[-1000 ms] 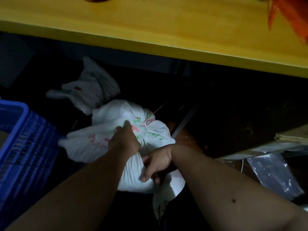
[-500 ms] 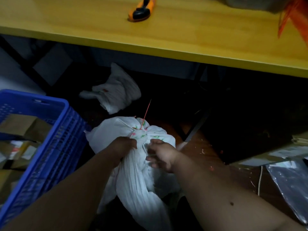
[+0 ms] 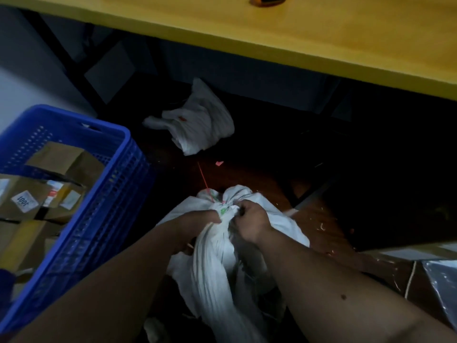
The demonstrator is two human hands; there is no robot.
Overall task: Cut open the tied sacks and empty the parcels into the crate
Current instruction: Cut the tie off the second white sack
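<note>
**On the floor under the yellow surface: both hands at the sack's tied neck**

Head view. Left hand (image 3: 197,219) reaches in from lower left, forearm angled up and right, fingers clenched around the gathered neck of the white sack (image 3: 217,276). Right hand (image 3: 249,219) comes from lower right, knuckles up, fingers curled and pinching the bunched cloth just beside the left. A thin red tie (image 3: 204,178) sticks up from the knot. The sack lies on the dark floor, its body trailing toward the camera between the forearms.

Blue crate (image 3: 106,194) stands just left of the sack, brown parcels (image 3: 59,159) inside. A second, crumpled white sack (image 3: 200,122) lies farther back. Yellow surface (image 3: 321,38) spans the top; an orange tool (image 3: 268,0) rests on it, cropped by the frame edge.
</note>
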